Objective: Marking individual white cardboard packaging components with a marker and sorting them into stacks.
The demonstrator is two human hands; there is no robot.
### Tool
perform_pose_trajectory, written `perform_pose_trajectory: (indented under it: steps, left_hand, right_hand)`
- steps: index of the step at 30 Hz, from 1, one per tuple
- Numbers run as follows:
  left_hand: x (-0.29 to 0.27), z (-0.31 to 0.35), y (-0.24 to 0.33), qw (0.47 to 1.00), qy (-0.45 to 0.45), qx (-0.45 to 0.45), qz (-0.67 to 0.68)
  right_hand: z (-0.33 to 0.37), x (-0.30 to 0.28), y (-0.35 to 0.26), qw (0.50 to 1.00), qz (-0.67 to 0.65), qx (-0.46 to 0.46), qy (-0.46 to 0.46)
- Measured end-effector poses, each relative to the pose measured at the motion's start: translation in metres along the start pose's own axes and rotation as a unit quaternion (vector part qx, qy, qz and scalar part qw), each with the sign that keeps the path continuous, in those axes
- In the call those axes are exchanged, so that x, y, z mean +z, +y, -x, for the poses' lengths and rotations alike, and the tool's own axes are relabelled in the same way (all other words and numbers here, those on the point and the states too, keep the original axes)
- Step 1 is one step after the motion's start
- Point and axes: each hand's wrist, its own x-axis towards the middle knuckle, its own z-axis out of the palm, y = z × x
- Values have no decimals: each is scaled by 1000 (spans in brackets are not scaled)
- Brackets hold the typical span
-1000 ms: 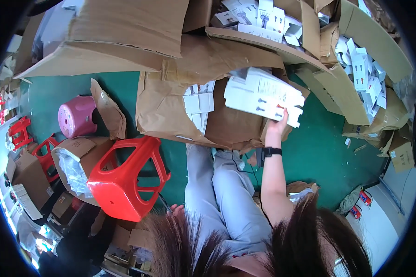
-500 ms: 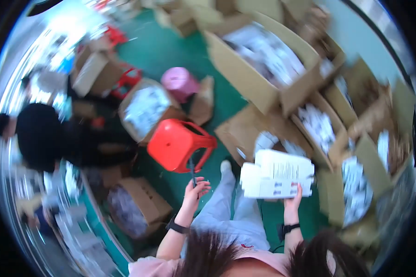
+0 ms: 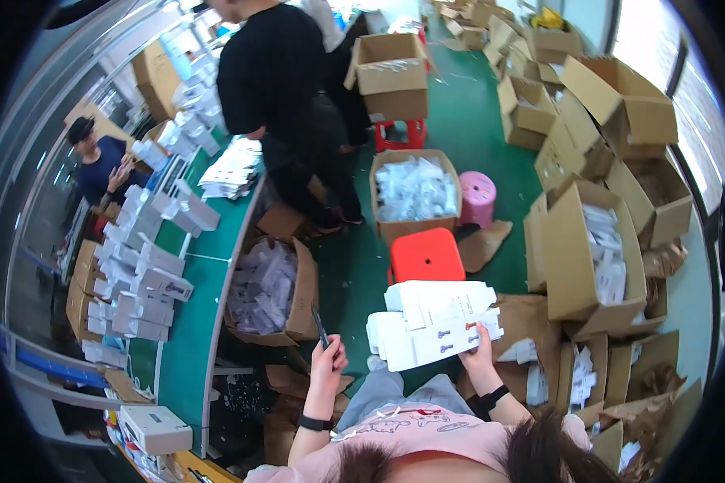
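My left hand (image 3: 329, 358) is closed round a slim black pen (image 3: 320, 324), which points up and away from me. My right hand (image 3: 479, 354) grips the near right edge of flat white cartons (image 3: 435, 310), unfolded and apparently stacked, with small printed pictures on them. The thumb lies on top and the fingers are hidden beneath. Just past the cartons stands a red plastic stool (image 3: 427, 253), its near part covered by them. The pen and the cartons are apart.
Left is a green workbench (image 3: 192, 322) with several white boxes (image 3: 157, 278). A person in black (image 3: 274, 88) stands beside it; another (image 3: 109, 165) is behind it. Ahead are a carton of clear bags (image 3: 415, 193) and a pink stool (image 3: 478, 197). Cardboard boxes (image 3: 588, 258) line the right.
My view has swung from the right-hand boxes toward the workbench on the left. The cartons now overlap the red stool in view. Both hands keep their hold.
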Motion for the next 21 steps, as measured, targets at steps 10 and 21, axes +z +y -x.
perform_pose_trajectory:
  steps: [10, 21]
  left_hand:
    - [-133, 29, 111, 934, 224, 204, 187]
    - [-211, 53, 100, 754, 436, 304, 387]
  right_hand:
    - [-39, 155, 170, 946, 180, 230, -143]
    - [-62, 287, 358, 797, 416, 389, -200]
